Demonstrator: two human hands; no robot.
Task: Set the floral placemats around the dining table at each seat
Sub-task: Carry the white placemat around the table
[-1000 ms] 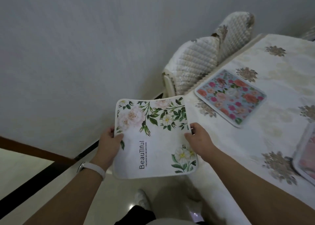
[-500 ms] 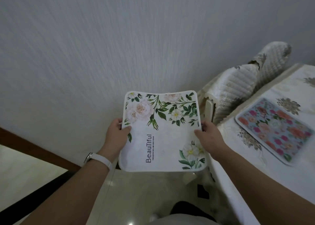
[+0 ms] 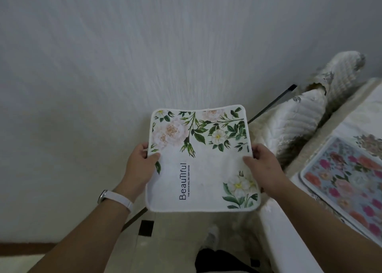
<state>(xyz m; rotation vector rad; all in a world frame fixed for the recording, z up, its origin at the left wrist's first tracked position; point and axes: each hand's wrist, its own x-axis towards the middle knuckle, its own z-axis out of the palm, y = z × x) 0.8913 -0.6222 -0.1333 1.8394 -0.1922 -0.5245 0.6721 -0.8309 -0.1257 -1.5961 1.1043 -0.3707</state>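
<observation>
A white floral placemat (image 3: 206, 169) printed with green leaves, pale blooms and the word "Beautiful" is held flat in the air in front of me, over the floor beside the table. My left hand (image 3: 140, 165) grips its left edge and my right hand (image 3: 262, 165) grips its right edge. A second placemat (image 3: 347, 181), pale blue with pink and orange flowers, lies on the dining table (image 3: 289, 241) at the right edge of the view, partly cut off.
Two chairs with quilted cream covers (image 3: 299, 119) stand pushed against the table's far side, close to the grey wall (image 3: 144, 55). Pale tiled floor (image 3: 175, 241) lies below the mat, and my shoe (image 3: 211, 237) shows there. A brown skirting strip (image 3: 24, 248) runs at lower left.
The view has swung left, so the table and the blue placemat have slid toward the right edge. Both hands keep the same hold on the white placemat.
</observation>
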